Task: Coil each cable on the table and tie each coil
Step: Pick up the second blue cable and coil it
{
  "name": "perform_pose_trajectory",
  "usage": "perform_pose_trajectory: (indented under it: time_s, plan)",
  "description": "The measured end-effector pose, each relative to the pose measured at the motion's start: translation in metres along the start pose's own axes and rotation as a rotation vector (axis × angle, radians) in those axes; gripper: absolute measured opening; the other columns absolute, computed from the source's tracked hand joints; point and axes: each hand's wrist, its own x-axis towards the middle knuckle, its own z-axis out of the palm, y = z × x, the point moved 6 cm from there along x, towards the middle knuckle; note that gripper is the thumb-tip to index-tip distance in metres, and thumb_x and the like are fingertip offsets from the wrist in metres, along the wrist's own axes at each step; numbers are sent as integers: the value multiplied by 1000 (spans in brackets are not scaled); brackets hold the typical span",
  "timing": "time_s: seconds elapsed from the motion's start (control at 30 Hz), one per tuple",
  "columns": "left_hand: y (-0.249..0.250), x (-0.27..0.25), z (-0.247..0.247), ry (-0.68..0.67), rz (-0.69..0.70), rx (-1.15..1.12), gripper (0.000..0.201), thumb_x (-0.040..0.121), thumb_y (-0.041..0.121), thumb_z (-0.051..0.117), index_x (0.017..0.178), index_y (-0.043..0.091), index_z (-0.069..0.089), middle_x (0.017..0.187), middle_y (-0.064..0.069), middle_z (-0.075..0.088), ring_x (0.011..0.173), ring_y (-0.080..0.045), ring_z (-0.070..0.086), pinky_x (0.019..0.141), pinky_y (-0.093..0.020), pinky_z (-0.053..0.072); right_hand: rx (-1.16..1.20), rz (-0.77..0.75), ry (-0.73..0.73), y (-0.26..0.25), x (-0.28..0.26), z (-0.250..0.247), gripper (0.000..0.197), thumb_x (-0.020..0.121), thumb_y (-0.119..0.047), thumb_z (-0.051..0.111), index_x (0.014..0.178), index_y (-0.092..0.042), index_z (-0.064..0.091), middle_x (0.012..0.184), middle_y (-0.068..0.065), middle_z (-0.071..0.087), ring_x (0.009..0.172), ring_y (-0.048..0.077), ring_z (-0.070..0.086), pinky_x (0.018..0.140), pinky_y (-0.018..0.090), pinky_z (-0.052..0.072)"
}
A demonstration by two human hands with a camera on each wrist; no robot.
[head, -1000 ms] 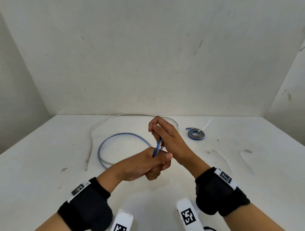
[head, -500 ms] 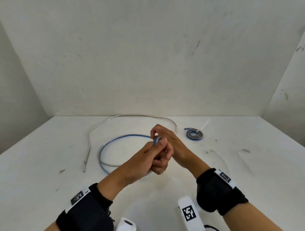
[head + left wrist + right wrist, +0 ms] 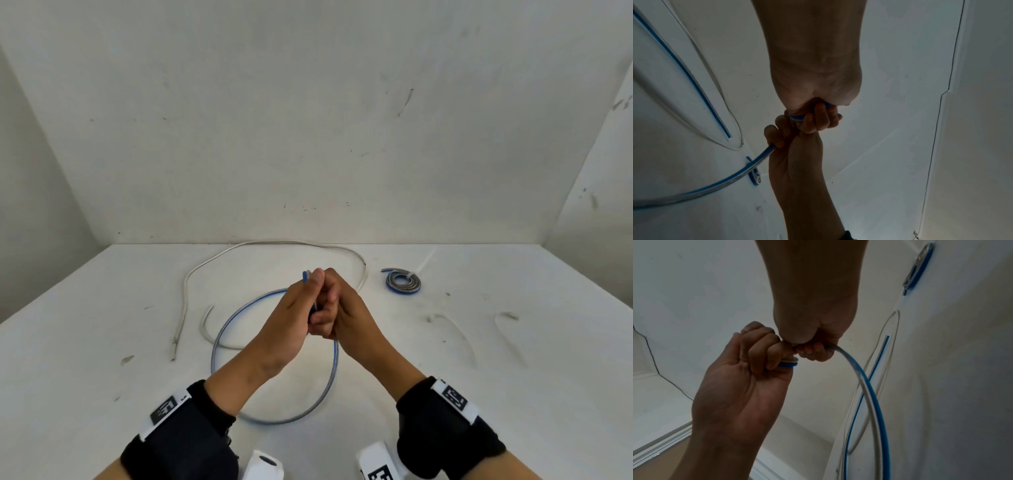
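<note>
- Together, the left hand [image 3: 291,315] and right hand [image 3: 346,311] meet above the white table [image 3: 513,377], knuckles touching.
- Left fingers [image 3: 760,347] curl round a small wound coil of the blue-and-grey cable [image 3: 329,383], whose end pokes up past the thumb.
- Right fingers [image 3: 813,352] pinch the same cable just beside that coil; the rest drops in one wide loop to the table beneath both wrists.
- Farther back lie a loose white cable [image 3: 212,263] and a tied coil [image 3: 403,283].
</note>
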Motion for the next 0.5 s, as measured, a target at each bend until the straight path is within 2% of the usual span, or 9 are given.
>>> perform_pose_trajectory:
  time_s: [0.07,0.1,0.17,0.23,0.3,0.37,0.43,0.5]
  plan:
    - [-1,1,-2,22,21,-6,42,95,46,25,72,14,41,55,3,25,48,-13,25,50,-25,40,-104,-27,-7,2,2,0,22,103,-6,27,90,5,42,55,-5,49,51,12,45,43,22,37]
    - [-2,1,-5,34,27,-15,42,95,47,25,72,15,42,56,2,25,49,-15,25,51,-28,41,-170,-35,-9,3,3,-2,21,103,-3,28,99,8,45,59,-4,53,53,14,47,44,25,39]
    - [-4,2,-10,71,41,-57,41,94,46,27,71,16,43,56,2,27,50,-15,26,49,-26,41,-252,5,-43,5,2,-5,23,102,-3,30,110,5,50,69,0,57,57,15,51,50,28,45]
    - [-4,6,-15,107,59,-151,39,94,44,29,73,15,43,56,2,29,50,-13,27,48,-22,36,-291,50,-110,7,-2,-2,24,103,-8,33,102,-6,57,77,3,57,58,13,54,57,29,49]
    - [-5,11,-17,126,65,-278,38,94,42,31,74,12,42,56,3,30,50,-11,27,50,-20,31,-309,93,-160,11,-8,2,26,103,-9,35,90,-16,56,80,2,59,60,10,56,62,28,52]
    - [-6,15,-19,137,76,-320,37,94,40,32,74,11,41,56,3,31,49,-11,27,50,-19,32,-296,129,-187,15,-12,5,24,103,-6,36,89,-15,55,83,3,61,62,12,58,66,29,54]
    - [-8,16,-22,152,86,-214,35,95,39,31,74,12,39,56,3,32,51,-11,29,51,-20,33,-276,170,-211,18,-14,4,20,101,-4,39,97,-14,56,87,5,64,66,15,60,69,30,55]
    - [-11,15,-28,189,92,4,35,96,39,29,73,14,38,58,2,33,55,-13,30,54,-22,34,-242,211,-218,18,-16,1,20,101,-5,41,113,-12,54,89,6,67,66,16,61,67,27,54]
